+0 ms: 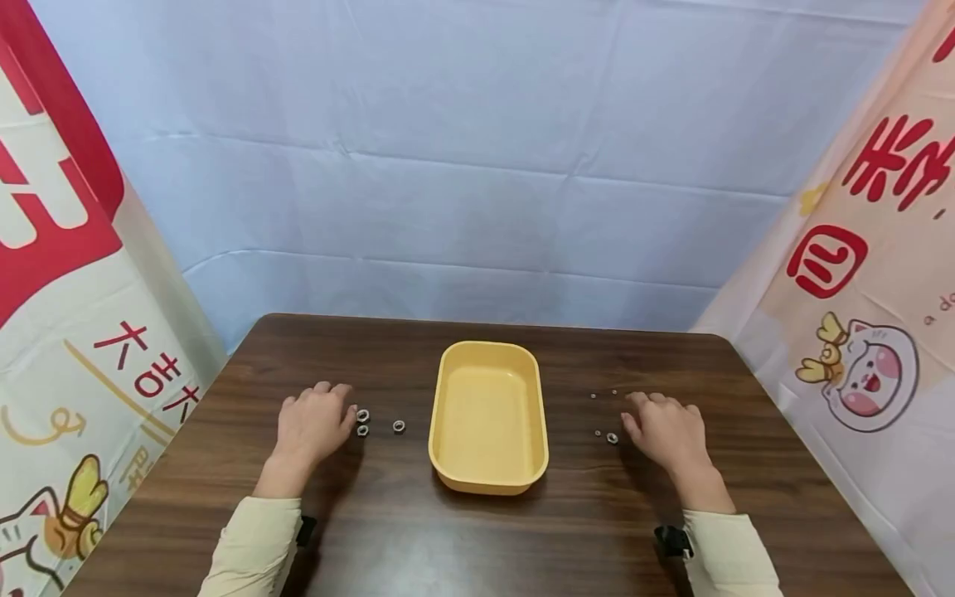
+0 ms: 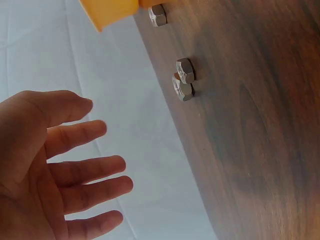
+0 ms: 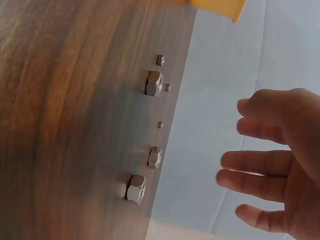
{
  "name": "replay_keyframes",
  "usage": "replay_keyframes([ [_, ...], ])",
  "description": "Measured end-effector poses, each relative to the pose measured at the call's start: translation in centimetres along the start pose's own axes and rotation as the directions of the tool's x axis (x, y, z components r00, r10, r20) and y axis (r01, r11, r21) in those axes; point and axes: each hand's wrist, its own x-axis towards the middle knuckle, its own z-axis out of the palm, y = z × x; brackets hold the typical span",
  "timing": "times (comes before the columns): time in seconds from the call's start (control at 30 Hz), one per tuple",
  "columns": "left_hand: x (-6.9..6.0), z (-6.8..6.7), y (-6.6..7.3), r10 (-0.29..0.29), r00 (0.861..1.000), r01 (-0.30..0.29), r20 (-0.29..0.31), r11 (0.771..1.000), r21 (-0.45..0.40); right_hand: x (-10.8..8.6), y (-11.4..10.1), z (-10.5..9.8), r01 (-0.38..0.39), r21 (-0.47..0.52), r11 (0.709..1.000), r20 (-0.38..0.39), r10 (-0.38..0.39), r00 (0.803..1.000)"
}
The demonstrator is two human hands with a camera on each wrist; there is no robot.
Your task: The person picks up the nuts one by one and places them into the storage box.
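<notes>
My left hand (image 1: 312, 421) hovers above the table with its fingers spread and loosely bent, holding nothing. Close to its thumb in the head view lie two metal hex nuts (image 1: 362, 414), side by side; a third nut (image 1: 399, 426) lies nearer the tray. On the other side my right hand (image 1: 666, 431) is also raised, its fingers relaxed around nothing. Beside it are a large nut (image 1: 612, 438) and several tiny nuts (image 1: 593, 395). The right wrist view shows two more large nuts (image 3: 136, 189), which the right hand seems to cover in the head view.
A yellow rectangular tray (image 1: 488, 485) stands between the hands, with nothing in it. The brown wooden table (image 1: 522, 547) has rounded far corners. Behind it hangs a pale cloth (image 1: 477, 207), and printed cloths (image 1: 843, 332) hang at both sides.
</notes>
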Motion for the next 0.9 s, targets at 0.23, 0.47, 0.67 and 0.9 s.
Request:
replay_keyframes([
  [0.23, -0.5, -0.4, 0.7, -0.006, 0.999, 0.009, 0.044, 0.997, -0.073, -0.4, -0.3, -0.4, -0.007, 0.045, 0.999, 0.055, 0.004, 0.998],
  [0.47, -0.7, -1.0, 2.4, -0.06, 0.995, 0.081, 0.08, 0.954, -0.29, -1.5, -0.3, -0.6, -0.125, 0.214, 0.969, 0.166, 0.09, 0.982],
  [0.67, -0.4, -0.5, 3.1, -0.14, 0.982, 0.18, 0.124, 0.892, -0.414, -1.5, 0.5, 0.1, -0.251, 0.366, 0.896, 0.304, 0.14, 0.942],
  [0.9, -0.6, 0.8, 3.8, -0.168, 0.975, 0.222, 0.148, 0.798, -0.56, -1.5, 1.7, 0.8, -0.341, 0.484, 0.806, 0.408, 0.136, 0.903],
])
